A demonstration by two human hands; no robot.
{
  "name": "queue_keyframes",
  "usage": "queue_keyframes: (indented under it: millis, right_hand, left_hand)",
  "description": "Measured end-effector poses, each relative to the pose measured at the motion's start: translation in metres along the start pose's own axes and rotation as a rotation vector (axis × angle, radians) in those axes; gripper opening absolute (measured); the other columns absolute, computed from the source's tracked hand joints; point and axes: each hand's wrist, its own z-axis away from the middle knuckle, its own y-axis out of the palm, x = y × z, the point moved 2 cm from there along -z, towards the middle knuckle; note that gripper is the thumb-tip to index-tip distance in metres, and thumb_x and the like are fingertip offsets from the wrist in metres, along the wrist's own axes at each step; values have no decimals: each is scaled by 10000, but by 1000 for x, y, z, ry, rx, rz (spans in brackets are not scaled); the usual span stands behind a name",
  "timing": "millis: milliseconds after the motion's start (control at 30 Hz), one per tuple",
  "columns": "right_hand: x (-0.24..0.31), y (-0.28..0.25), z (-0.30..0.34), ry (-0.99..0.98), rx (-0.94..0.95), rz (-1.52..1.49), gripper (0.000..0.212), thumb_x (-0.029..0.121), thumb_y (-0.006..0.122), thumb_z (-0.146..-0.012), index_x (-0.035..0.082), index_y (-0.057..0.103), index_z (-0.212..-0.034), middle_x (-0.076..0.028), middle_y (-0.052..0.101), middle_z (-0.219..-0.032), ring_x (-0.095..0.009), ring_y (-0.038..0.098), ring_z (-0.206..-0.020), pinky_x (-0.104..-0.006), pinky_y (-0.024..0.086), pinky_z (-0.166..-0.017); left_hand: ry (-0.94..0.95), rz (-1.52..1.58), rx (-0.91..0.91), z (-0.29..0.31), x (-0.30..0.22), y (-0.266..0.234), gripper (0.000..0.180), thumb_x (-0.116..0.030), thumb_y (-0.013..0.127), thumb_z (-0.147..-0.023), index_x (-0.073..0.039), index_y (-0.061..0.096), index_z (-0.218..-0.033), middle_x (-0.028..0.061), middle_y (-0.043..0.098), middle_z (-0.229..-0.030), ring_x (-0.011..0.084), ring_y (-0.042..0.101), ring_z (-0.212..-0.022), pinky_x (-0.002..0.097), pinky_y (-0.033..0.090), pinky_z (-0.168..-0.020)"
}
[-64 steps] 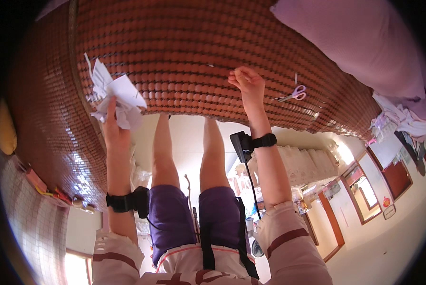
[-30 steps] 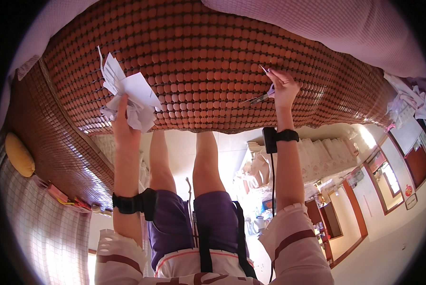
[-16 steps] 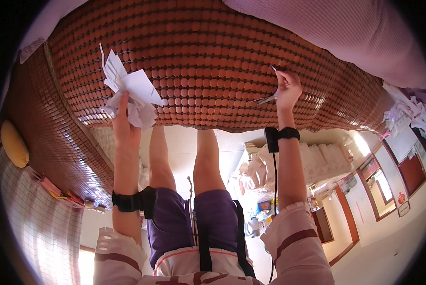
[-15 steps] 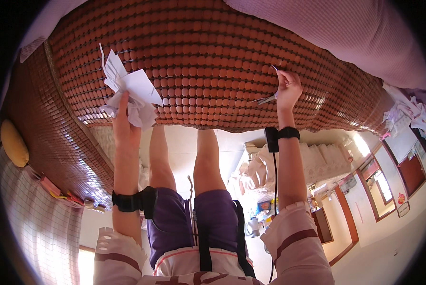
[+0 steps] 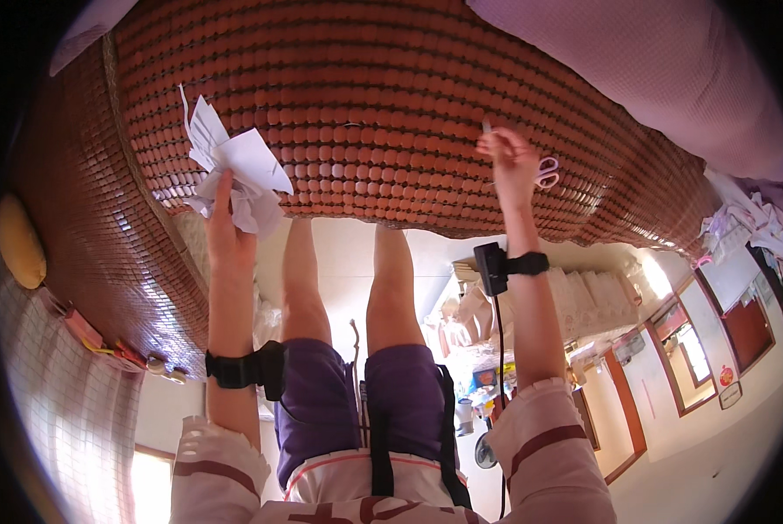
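My left hand (image 5: 231, 231) is closed around a bundle of white paper pieces (image 5: 254, 162), some flat and stiff, others crumpled, with a thin strip sticking up at the left. My right hand (image 5: 512, 166) is raised at the right with its fingertips pinched. A small pale strip (image 5: 487, 127) pokes out from them; its exact kind is too small to tell. Just right of this hand, scissors with pale pinkish handles (image 5: 547, 173) lie on the brown tiled mat (image 5: 365, 157). Their blades are mostly hidden behind my hand.
Pinkish bedding (image 5: 671, 70) covers the far right of the mat. Crumpled white cloth (image 5: 758, 227) lies at its right end. A yellow cushion (image 5: 20, 249) sits at the far left. A black cable (image 5: 500, 349) hangs from my right wrist device.
My right hand has shifted left, and the scissors' handles now show at its right; before, only the blades showed at its left. My left hand still holds the papers.
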Motion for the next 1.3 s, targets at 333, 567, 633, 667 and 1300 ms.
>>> queue_keyframes:
  millis: [333, 567, 633, 667, 1300]
  right_hand:
    - [49, 133, 26, -401, 153, 406, 88, 89, 647, -751, 42, 653, -826, -86, 644, -786, -199, 635, -666, -249, 510, -598]
    - [52, 156, 25, -573, 124, 667, 102, 113, 628, -761, 57, 659, -840, -77, 634, -798, -234, 606, -693, -301, 497, -608]
    - [50, 158, 25, -576, 133, 757, 105, 122, 622, -767, 61, 660, -844, -76, 633, -804, -237, 604, -694, -308, 498, -614]
    - [50, 159, 25, -578, 127, 752, 98, 123, 623, -766, 62, 659, -833, -75, 632, -801, -239, 602, -690, -308, 498, -614]
    - [57, 153, 10, -349, 55, 559, 79, 28, 611, -651, 30, 618, -730, -64, 621, -636, -174, 625, -604, -238, 482, -566]
  left_hand:
    - [51, 39, -21, -12, -18, -46, 253, -80, 591, -827, -57, 506, -1064, 30, 559, -1006, 133, 548, -916, 247, 478, -746]
    - [65, 102, -38, -5, -24, -58, 284, -86, 600, -823, -48, 496, -1084, 35, 553, -1020, 141, 545, -926, 255, 472, -775]
    - [57, 111, -70, -4, -26, -60, 279, -87, 599, -824, -47, 498, -1081, 33, 553, -1022, 139, 542, -932, 255, 467, -788]
    - [71, 110, -73, -5, -27, -62, 277, -88, 598, -825, -47, 499, -1079, 32, 553, -1023, 138, 541, -935, 255, 465, -795]
    - [36, 163, -43, -19, -39, -102, 262, -89, 599, -820, -45, 517, -1065, 31, 560, -1015, 132, 539, -927, 258, 458, -784]
